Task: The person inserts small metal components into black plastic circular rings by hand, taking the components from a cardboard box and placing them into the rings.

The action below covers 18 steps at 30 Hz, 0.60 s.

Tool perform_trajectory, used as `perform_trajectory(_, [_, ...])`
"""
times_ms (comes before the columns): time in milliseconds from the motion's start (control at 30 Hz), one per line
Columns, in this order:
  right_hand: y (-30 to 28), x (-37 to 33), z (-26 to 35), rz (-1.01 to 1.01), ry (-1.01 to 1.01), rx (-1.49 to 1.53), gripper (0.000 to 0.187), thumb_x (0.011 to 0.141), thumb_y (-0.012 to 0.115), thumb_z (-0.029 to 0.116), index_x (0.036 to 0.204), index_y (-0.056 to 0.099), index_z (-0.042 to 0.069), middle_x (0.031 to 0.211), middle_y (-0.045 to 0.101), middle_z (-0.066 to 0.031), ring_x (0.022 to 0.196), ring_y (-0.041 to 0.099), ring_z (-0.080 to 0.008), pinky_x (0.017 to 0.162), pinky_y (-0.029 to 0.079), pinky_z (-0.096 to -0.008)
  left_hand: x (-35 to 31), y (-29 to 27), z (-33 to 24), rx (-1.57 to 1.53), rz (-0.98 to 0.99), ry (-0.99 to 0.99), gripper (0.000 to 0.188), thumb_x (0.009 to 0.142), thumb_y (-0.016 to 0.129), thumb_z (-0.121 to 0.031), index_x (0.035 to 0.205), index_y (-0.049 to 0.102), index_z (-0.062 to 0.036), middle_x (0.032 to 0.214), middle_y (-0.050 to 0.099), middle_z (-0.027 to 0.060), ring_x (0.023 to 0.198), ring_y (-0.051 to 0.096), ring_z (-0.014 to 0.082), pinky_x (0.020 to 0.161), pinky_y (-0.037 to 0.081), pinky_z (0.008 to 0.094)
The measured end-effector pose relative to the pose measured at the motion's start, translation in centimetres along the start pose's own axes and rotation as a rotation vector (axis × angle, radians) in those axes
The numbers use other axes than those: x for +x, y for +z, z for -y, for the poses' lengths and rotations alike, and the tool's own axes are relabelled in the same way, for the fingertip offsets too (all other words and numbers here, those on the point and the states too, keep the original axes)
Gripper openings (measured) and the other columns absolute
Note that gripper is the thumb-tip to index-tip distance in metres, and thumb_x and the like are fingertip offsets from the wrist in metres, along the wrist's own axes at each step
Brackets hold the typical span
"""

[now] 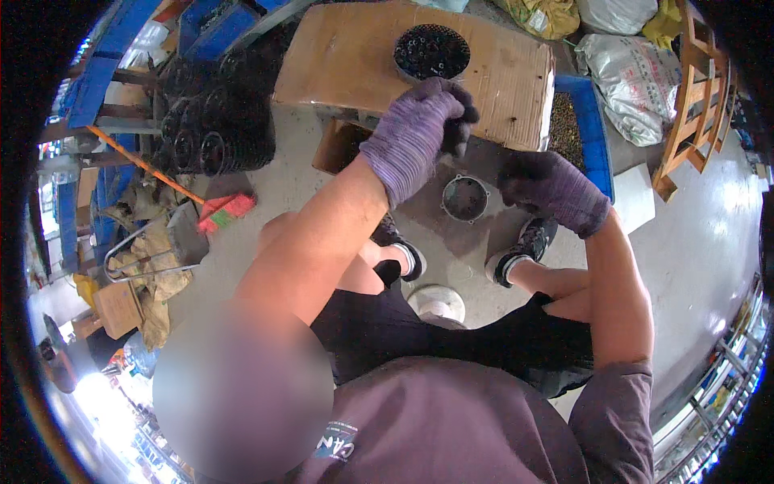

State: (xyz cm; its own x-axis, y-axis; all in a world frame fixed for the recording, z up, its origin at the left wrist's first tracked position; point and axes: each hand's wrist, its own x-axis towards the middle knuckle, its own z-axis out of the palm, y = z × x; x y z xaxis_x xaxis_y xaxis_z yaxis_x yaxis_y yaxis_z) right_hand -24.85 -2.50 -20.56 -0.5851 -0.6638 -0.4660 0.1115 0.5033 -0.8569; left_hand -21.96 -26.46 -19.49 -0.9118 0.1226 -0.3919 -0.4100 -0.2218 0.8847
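Observation:
My left hand (430, 121), in a purple knit glove with dark fingertips, is raised at the near edge of the cardboard-topped surface. Its fingers are curled, and whatever they may hold is hidden. Just beyond it stands a round black mesh basket (432, 52) with small black parts inside. My right hand (555, 192), gloved the same way, is held further right with bent, closed fingers; I cannot make out anything in them. Between and below the hands is a round metal piece (465, 200) with a pale rim, small lugs and a dark middle. It appears apart from both hands.
Flattened cardboard (347, 56) covers the work surface ahead. A blue crate (595, 121) of small brownish parts stands right of it, near white sacks (633, 85) and a wooden frame (689, 105). Leftward are stacked black coils (214, 121) and an orange-handled broom (226, 211).

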Motion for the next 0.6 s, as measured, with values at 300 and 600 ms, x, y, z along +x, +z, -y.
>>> perform_trajectory(300, [-0.2, 0.3, 1.6, -0.169, 0.027, -0.137, 0.023, 0.090, 0.061, 0.016, 0.105, 0.067, 0.000, 0.082, 0.067, -0.0060, 0.075, 0.061, -0.0099, 0.069, 0.051, -0.0269, -0.1, 0.3, 0.6, -0.230, 0.116, 0.089, 0.018, 0.095, 0.050, -0.010, 0.108, 0.061, -0.0034, 0.105, 0.067, 0.0100, 0.095, 0.065, 0.0219, 0.085, 0.052, 0.0327])
perform_trajectory(600, [0.3, -6.8, 13.6, -0.147, -0.334, -0.421, 0.022, 0.086, 0.065, 0.023, 0.097, 0.069, 0.005, 0.074, 0.067, -0.0156, 0.069, 0.066, -0.0306, 0.065, 0.052, -0.0391, -1.4, 1.0, -0.4, 0.833, -0.055, 0.595, 0.024, 0.096, 0.057, -0.027, 0.108, 0.059, -0.0065, 0.099, 0.063, 0.0140, 0.097, 0.064, 0.0276, 0.085, 0.050, 0.0372])
